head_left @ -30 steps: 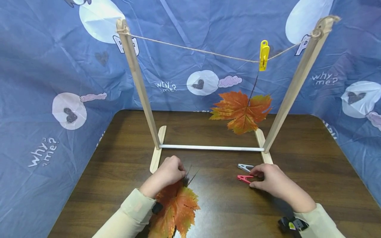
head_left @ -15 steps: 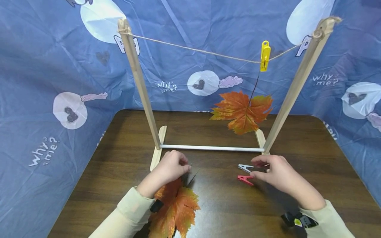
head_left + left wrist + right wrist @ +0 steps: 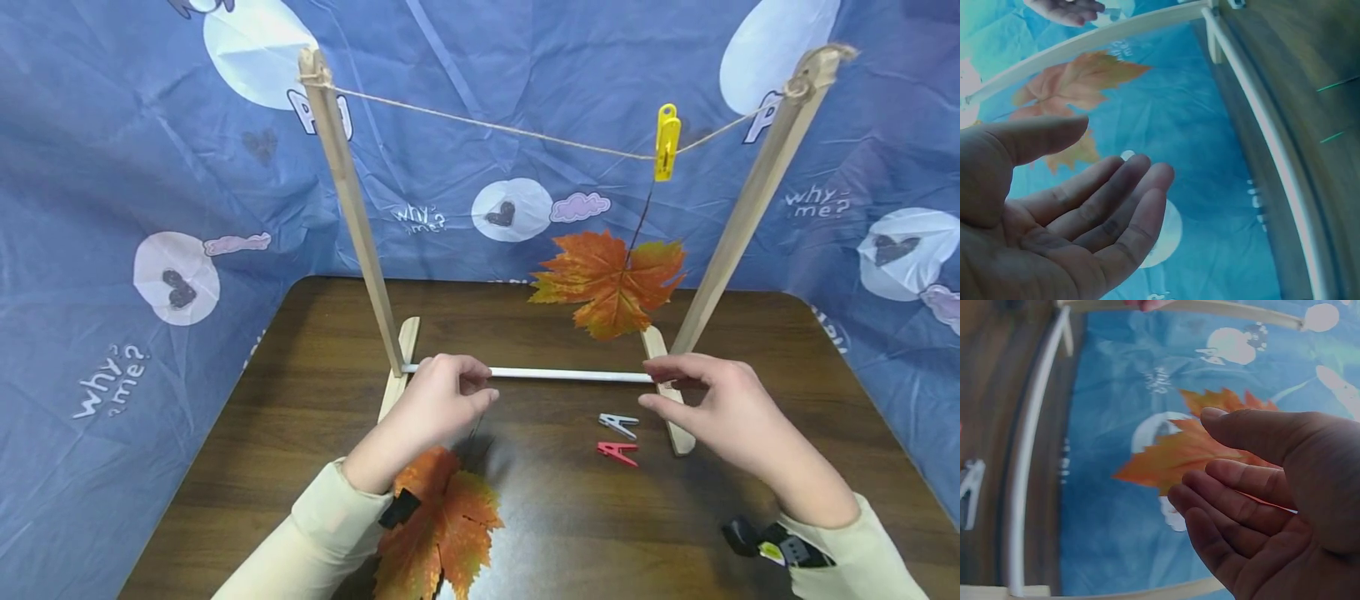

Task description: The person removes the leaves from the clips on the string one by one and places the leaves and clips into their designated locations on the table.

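My left hand (image 3: 438, 396) hovers above the stems of orange maple leaves (image 3: 457, 525) lying on the table; its relaxed fingers hold nothing, as the left wrist view confirms. To the right, my right hand (image 3: 720, 400) is raised near the stand's right foot, thumb and fingers apart around nothing. Just left of it lie a grey clothespin (image 3: 618, 425) and a red clothespin (image 3: 617, 452), untouched. Above, a yellow clothespin (image 3: 667, 142) grips the stem of another maple leaf (image 3: 615, 283) on the twine (image 3: 495, 126). My left forearm covers part of the lower leaves.
Two wooden posts carry the twine, the left post (image 3: 352, 208) and the right post (image 3: 765, 192). Between their feet runs a white rod (image 3: 570, 374). A blue printed cloth (image 3: 465, 42) hangs behind the brown table (image 3: 570, 533).
Both hands have lifted and moved toward the stand. The left hand has left the leaf stems; the right hand has drawn back from the red and grey clothespins, which stay on the table.
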Demonstrator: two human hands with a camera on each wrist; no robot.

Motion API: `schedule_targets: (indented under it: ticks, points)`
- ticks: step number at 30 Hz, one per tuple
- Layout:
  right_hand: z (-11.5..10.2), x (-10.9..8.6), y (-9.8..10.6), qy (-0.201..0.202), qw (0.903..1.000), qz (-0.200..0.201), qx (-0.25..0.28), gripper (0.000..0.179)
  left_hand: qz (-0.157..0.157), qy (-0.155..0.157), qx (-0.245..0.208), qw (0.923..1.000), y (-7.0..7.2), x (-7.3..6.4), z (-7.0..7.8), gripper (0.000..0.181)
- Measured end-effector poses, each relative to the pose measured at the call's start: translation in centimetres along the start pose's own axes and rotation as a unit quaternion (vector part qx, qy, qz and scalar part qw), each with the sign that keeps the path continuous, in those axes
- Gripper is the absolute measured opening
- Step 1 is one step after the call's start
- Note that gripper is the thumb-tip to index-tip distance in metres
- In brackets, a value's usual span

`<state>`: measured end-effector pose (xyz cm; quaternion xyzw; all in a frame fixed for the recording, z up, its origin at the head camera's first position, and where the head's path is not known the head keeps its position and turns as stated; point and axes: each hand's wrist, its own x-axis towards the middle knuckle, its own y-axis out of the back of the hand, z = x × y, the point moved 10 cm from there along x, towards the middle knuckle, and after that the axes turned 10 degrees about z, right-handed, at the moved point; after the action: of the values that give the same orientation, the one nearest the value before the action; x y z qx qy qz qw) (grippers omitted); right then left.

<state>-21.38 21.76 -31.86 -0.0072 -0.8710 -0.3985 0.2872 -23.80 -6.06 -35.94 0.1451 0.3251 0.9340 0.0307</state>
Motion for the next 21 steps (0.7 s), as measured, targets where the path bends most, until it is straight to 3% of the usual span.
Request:
schedule_targets:
  ticks: [6, 15, 21]
  points:
    - [-1.1, 1.1, 2.5, 0.006, 0.9994, 0.028, 0.021, 0.033, 0.017, -0.012, -0.019, 0.9996, 0.7, 0.8, 1.5, 0.019]
    - [-1.8, 2.7, 4.5, -0.013, 0.999, 0.038, 0.022, 0.034, 0.005, -0.027, -0.057, 0.998, 0.6, 1.8, 3.4, 0.022]
    - [-3.0, 4.2, 5.7, -0.002, 0.9984, 0.046, 0.031, 0.034, -0.003, -0.041, -0.098, 0.9943, 0.6, 2.6, 4.8, 0.023]
